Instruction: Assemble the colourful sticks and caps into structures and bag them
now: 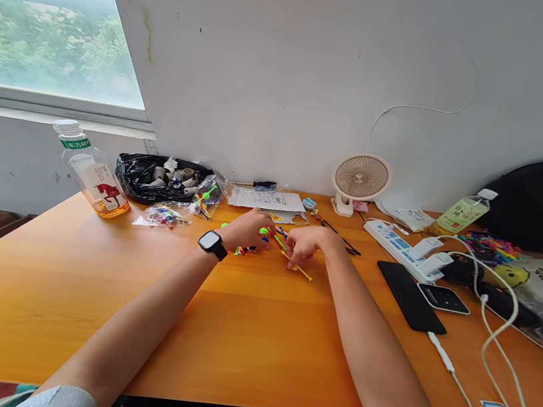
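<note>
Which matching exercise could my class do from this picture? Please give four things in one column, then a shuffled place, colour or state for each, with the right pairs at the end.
Things:
1. Yellow stick
2. Desk fan
3. Black phone
4. Watch

Places, colours or states:
A. Joined to a white cable
B. Worn at the wrist of the left hand
C. Poking out by the right hand
D. Beige, with a round head

Right pairs: 1-C, 2-D, 3-A, 4-B

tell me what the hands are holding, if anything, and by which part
Cannot be told for sure: the right hand is at the yellow stick, partway along, perhaps pinching it; the left hand hides whatever its fingers may hold.
</note>
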Demonstrator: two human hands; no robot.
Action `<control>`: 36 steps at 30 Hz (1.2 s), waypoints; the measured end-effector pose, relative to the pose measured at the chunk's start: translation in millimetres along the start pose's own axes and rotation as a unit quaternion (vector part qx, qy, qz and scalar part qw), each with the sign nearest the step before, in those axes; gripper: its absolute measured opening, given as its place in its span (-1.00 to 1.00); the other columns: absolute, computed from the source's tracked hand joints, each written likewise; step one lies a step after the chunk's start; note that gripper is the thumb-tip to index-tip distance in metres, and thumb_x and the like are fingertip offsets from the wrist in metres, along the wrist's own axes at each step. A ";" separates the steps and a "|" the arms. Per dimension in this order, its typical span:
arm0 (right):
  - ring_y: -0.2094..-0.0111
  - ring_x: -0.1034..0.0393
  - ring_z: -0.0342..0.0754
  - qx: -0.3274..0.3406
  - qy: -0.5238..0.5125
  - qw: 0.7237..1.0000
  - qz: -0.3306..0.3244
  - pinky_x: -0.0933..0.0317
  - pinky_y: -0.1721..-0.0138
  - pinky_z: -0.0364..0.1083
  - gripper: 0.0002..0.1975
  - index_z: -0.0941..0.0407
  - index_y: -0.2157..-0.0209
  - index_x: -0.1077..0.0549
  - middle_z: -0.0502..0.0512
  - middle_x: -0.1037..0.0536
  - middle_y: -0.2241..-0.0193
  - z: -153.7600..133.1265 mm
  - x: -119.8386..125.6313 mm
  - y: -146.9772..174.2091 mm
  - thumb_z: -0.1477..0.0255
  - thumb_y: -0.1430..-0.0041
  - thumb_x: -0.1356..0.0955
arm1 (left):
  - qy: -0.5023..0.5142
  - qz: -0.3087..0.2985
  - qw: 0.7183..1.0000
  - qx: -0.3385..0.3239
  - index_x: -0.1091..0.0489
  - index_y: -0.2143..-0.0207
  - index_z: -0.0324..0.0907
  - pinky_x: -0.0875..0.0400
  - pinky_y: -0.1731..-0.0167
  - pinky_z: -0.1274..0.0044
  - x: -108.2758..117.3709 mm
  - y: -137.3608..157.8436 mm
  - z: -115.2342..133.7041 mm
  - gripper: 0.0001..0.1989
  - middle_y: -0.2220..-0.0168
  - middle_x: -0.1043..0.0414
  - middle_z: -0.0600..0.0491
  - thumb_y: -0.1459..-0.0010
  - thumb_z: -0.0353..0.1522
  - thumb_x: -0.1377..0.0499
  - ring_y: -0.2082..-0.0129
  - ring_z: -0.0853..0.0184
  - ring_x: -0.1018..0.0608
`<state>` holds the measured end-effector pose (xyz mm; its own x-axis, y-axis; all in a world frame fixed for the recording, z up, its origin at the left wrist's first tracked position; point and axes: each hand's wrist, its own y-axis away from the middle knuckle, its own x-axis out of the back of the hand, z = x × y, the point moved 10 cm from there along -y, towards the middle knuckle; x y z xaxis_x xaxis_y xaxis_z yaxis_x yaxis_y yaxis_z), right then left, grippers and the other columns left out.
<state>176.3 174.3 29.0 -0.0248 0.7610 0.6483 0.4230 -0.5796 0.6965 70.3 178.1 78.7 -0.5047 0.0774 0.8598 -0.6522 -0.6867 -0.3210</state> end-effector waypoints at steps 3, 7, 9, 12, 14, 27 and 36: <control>0.47 -0.47 -0.04 0.018 -0.041 0.999 0.011 -0.29 0.44 -0.13 -0.56 0.12 0.50 -0.44 0.04 -0.57 0.58 -0.2 2.8 -0.1 0.22 0.27 -0.65 | -0.022 -0.018 0.999 0.024 -0.66 0.22 -0.09 -0.39 0.10 0.41 -3.5 1.5 -9.9 -0.77 0.23 -0.61 -0.03 -0.04 -0.26 -0.43 0.16 0.13 -0.56; 0.57 -0.41 -0.12 0.087 -0.100 0.990 0.042 -0.27 0.50 -0.17 -0.52 0.12 0.47 -0.43 -0.02 -0.54 0.60 -9.8 13.7 7.2 0.14 0.24 -0.65 | 0.001 0.018 1.000 0.024 -0.63 0.15 -0.14 -0.39 0.10 0.41 3.7 0.8 -9.0 -0.73 0.17 -0.62 -0.07 -0.11 -0.24 -0.39 0.13 0.12 -0.57; 0.57 -0.40 -0.14 0.164 -0.140 0.972 0.090 -0.25 0.52 -0.18 -0.56 0.12 0.41 -0.44 -0.03 -0.54 0.57 -24.5 28.1 15.8 0.11 0.08 -0.59 | 0.042 0.058 0.997 0.021 -0.59 0.15 -0.17 -0.40 0.11 0.42 14.5 -1.5 -3.7 -0.79 0.16 -0.61 -0.06 -0.21 -0.27 -0.28 0.14 0.16 -0.58; 0.53 -0.40 -0.14 0.282 -0.236 0.905 0.213 -0.26 0.50 -0.18 -0.61 0.10 0.31 -0.43 -0.05 -0.51 0.54 -43.1 61.7 37.7 0.07 -0.13 -0.49 | 0.125 0.119 0.983 0.055 -0.49 0.26 -0.19 -0.42 0.27 0.47 34.9 -4.6 -0.9 -0.73 0.35 -0.55 0.02 -0.39 -0.26 -0.06 0.33 0.27 -0.57; 0.52 -0.39 -0.15 0.323 -0.299 0.855 0.275 -0.29 0.48 -0.18 -0.60 0.09 0.28 -0.42 -0.06 -0.50 0.52 -47.2 78.0 50.2 0.05 -0.16 -0.48 | 0.205 0.149 0.964 0.078 -0.42 0.25 -0.18 -0.43 0.34 0.50 46.3 -5.5 0.2 -0.66 0.39 -0.51 0.05 -0.45 -0.17 0.01 0.39 0.31 -0.57; 0.51 -0.40 -0.13 0.302 -0.447 0.770 0.341 -0.31 0.46 -0.16 -0.82 0.09 0.33 -0.39 -0.03 -0.53 0.53 -45.2 92.3 57.6 0.40 -0.06 -0.46 | 0.318 0.220 0.921 0.035 -0.47 0.03 -0.23 -0.56 0.20 0.48 75.4 -3.6 11.1 -0.65 0.19 -0.59 -0.07 -0.19 -0.26 -0.35 0.24 0.30 -0.65; 0.59 0.00 -0.22 0.317 -0.398 0.802 0.315 0.12 0.55 -0.19 -0.79 0.09 0.33 -0.37 -0.16 -0.24 0.60 -57.7 84.1 58.0 0.31 -0.06 -0.42 | 0.296 0.203 0.932 0.055 -0.56 0.25 -0.25 -0.58 0.22 0.47 75.9 -3.6 15.5 -0.84 0.30 -0.63 -0.03 -0.10 -0.38 -0.32 0.29 0.27 -0.67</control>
<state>146.4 187.8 141.6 0.8530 0.4671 0.2329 0.5061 -0.8493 -0.1503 43.0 175.3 151.3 -0.9418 0.1576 0.2968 -0.2942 -0.8135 -0.5016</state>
